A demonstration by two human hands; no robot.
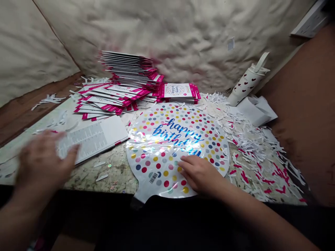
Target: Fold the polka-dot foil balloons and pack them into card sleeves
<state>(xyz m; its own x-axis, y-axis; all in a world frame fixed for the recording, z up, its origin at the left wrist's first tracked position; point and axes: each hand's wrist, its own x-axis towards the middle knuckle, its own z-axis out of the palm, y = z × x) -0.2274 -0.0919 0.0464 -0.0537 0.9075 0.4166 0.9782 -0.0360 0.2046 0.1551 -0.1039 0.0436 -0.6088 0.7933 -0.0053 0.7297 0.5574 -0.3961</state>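
Observation:
A flat foil balloon, printed with coloured dots and blue "happy birthday" lettering, lies on the table with its neck at the front edge. My right hand rests on its lower right part, fingers laid over the foil and not gripping it. At the left, my left hand is blurred by motion, thumb and fingers apart, with nothing seen in it. It is beside a stack of white printed cards and covers their left end.
Behind the balloon stand piles of pink-and-white packaging cards and a smaller pile. Shredded paper strips cover the right side. A white tumbler with hearts stands near crumpled white paper. A socket strip is upper right.

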